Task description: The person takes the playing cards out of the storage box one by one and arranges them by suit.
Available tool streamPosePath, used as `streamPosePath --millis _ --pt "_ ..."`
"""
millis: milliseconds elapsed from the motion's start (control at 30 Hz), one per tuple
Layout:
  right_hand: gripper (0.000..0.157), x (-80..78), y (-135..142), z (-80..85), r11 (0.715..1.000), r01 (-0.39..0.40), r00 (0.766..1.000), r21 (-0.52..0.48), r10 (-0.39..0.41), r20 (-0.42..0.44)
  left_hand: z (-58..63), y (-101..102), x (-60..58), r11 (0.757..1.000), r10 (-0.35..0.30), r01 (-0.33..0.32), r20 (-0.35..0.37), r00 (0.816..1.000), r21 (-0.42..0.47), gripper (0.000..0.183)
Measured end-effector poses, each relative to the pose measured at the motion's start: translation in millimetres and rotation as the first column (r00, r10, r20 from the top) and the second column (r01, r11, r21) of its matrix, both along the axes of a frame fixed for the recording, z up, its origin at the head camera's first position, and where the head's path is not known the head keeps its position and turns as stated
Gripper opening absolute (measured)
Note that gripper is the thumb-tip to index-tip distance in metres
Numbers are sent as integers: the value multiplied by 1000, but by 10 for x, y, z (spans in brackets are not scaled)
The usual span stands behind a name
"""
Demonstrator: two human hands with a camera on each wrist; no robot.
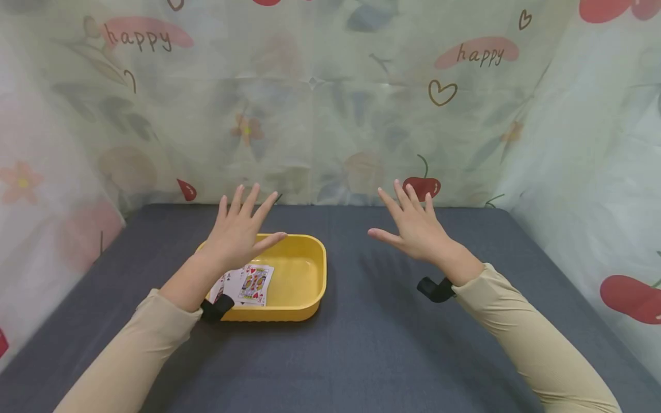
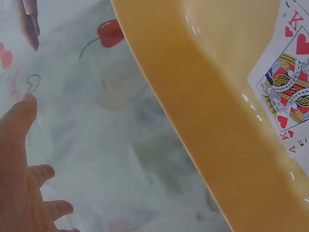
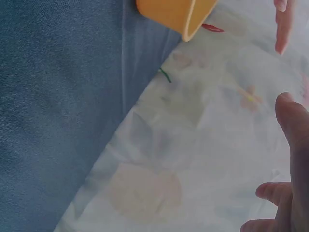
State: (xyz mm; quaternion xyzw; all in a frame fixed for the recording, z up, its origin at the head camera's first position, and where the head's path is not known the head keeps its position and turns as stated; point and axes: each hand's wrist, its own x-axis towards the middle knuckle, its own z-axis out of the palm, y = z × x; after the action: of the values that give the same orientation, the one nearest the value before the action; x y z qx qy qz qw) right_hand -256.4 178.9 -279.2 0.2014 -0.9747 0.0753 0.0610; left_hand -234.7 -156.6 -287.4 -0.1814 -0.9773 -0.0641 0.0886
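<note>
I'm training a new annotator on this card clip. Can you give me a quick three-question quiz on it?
1. True or false: the left hand grips a card.
2. Where do the playing cards lie? A) in the yellow tray B) on the grey tablecloth C) under the right hand
3. Which card shows face up on top?

Key: 1. False, both hands hover open with fingers spread. 2. A. 3. The king of hearts.

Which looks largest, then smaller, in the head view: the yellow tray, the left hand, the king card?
1. yellow tray
2. left hand, though it is held above the tray, so nearer the camera, which may enlarge it
3. king card
</note>
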Motion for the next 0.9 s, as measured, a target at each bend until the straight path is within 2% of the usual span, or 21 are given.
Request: streamPosePath --millis 233,400,567,667,900 --pt "85 73 -31 73 998 -47 999 -49 46 -19 121 29 105 1000 -9 9 17 1000 8 79" --pt "79 113 -95 97 978 -116 993 -170 118 0 166 7 189 999 -8 7 16 1000 51 78" --pt "72 134 -188 100 931 -169 974 -324 208 88 177 -53 247 996 -1 -1 22 1000 93 77" --pt "65 128 -263 97 895 -195 960 -400 259 112 172 -114 284 991 6 -10 36 999 131 77" --pt "50 67 -494 84 810 -239 918 -536 369 148 122 -349 353 971 19 -49 126 992 235 79"
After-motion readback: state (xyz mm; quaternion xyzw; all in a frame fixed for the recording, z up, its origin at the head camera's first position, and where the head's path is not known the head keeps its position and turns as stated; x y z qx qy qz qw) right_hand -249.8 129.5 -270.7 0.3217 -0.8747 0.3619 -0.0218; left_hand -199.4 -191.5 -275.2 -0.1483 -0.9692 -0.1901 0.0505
